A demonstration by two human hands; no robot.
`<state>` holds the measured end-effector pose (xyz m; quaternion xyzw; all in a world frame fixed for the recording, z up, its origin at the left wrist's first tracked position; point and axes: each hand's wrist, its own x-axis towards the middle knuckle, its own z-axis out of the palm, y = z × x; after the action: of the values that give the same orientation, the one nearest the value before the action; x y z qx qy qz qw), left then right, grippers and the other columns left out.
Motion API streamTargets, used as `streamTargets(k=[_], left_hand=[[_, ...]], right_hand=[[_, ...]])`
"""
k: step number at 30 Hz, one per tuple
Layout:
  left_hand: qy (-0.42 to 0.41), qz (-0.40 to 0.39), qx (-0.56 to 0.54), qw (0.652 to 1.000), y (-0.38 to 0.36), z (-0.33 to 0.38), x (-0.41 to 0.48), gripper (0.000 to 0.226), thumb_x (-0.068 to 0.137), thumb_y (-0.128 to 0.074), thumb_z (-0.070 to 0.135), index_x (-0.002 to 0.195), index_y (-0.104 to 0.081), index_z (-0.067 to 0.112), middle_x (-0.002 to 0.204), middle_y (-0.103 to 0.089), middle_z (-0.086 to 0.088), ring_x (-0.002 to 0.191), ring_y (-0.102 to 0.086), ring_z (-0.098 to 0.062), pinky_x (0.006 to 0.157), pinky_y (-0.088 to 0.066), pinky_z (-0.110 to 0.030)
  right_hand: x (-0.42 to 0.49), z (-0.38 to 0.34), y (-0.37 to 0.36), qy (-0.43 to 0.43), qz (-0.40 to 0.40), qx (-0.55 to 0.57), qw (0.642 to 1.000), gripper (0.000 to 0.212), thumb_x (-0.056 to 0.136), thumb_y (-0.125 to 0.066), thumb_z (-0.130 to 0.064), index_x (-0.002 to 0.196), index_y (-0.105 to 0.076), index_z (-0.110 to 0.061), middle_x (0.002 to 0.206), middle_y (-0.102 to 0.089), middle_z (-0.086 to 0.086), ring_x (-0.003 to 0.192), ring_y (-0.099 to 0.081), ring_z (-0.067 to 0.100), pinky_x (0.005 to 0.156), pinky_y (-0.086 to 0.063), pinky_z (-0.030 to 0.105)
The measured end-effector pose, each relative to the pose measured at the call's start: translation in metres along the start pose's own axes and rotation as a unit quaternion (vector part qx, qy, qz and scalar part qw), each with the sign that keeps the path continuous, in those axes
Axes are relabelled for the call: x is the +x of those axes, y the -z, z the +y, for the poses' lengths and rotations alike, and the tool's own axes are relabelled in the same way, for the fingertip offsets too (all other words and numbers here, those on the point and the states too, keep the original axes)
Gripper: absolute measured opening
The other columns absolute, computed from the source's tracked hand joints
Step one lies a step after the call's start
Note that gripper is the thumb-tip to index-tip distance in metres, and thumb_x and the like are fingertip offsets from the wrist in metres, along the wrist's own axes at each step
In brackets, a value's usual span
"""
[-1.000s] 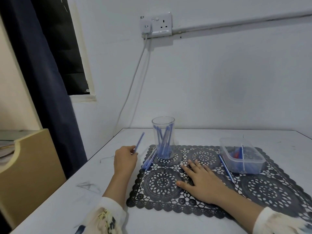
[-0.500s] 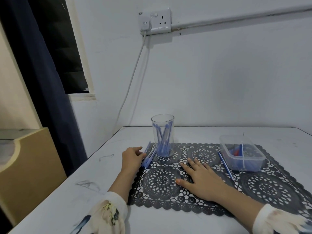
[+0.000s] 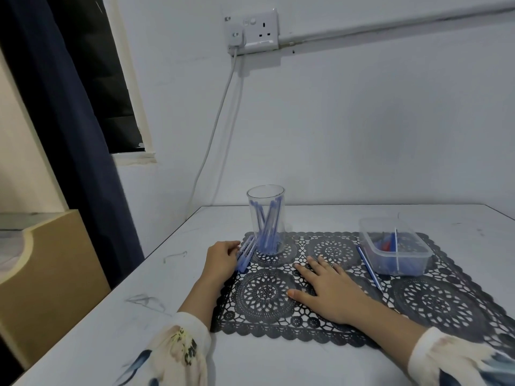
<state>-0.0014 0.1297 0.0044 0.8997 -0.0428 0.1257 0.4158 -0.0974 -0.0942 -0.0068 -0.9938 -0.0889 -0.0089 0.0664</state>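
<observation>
Loose blue pens (image 3: 245,254), a small bundle, lie at the left edge of the lace mat (image 3: 418,302), just beside the foot of the clear glass (image 3: 266,218), pointing diagonally away from the person. The left hand (image 3: 221,259) sits right against them on the outer side. Its fingertips touch the bundle w/ the thumb up near the far ends, but I can't tell whether it pinches a pen or only rests there, as the fingers hide the contact. Progress looks approx. midway, judging by how things lie. A good bunch of pens in the glass (image 3: 266,232) stand upright and lean on the rim, so that part seems done. The bundle at the hand is not in any container yet. More blue pens plus sth red sit in the plastic box (image 3: 401,264) on the mat's right side, and a single pen (image 3: 369,267) lies flat on the mat just left of that box, touching nothing else as far as I see. So probably left to do: the bundle, the stray pen, maybe the box contents. The right hand (image 3: 328,291) lies flat on the mat, fingers spread and straight, holding nothing, between glass and box and well apart from the bundle. All of it is on a white table (image 3: 306,363) against a wall w/ a socket (image 3: 259,29) and a cable (image 3: 217,121) hanging down.
</observation>
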Motion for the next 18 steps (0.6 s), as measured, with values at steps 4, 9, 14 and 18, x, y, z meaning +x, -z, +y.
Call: streamTargets(k=[4,9,14,18], left_hand=[[-0.004,0.01,0.001,1.0,0.001,-0.001,-0.001,0.033,0.092,-0.048,0.003,0.123,-0.06,0.005,0.123,-0.061,-0.013,0.115,-0.056,-0.023,0.1,-0.039,-0.027],[-0.008,0.036,-0.003,0.999,0.004,0.0,-0.006,0.032,0.092,-0.048,0.003,0.121,-0.061,0.006,0.121,-0.062,-0.013,0.112,-0.058,-0.023,0.096,-0.041,-0.026],[-0.033,0.074,-0.049,0.996,0.013,0.02,-0.015,0.026,0.091,-0.052,0.007,0.111,-0.067,0.009,0.111,-0.068,-0.007,0.102,-0.061,-0.016,0.09,-0.043,-0.021],[-0.085,0.12,-0.09,0.985,0.022,0.056,-0.02,0.024,0.09,-0.05,0.007,0.102,-0.071,0.013,0.099,-0.069,0.001,0.093,-0.061,-0.011,0.085,-0.045,-0.021]], right_hand=[[-0.001,-0.001,0.0,0.001,0.007,0.005,1.0,0.11,0.051,0.007,-0.086,0.148,-0.008,-0.035,0.157,-0.001,0.0,0.144,-0.001,0.019,0.115,-0.004,0.044],[-0.003,-0.001,0.003,-0.005,0.003,0.012,1.0,0.088,0.074,-0.015,-0.082,0.148,-0.012,-0.034,0.157,-0.003,0.001,0.144,-0.003,0.02,0.115,-0.003,0.044],[-0.005,0.0,0.003,-0.007,0.007,0.01,1.0,0.077,0.083,-0.025,-0.075,0.148,-0.014,-0.034,0.157,-0.006,0.001,0.143,-0.004,0.02,0.115,-0.004,0.044],[-0.005,0.0,0.003,-0.004,0.01,0.015,1.0,0.077,0.082,-0.026,-0.075,0.147,-0.015,-0.035,0.157,-0.008,0.001,0.143,-0.005,0.02,0.115,-0.006,0.045]])
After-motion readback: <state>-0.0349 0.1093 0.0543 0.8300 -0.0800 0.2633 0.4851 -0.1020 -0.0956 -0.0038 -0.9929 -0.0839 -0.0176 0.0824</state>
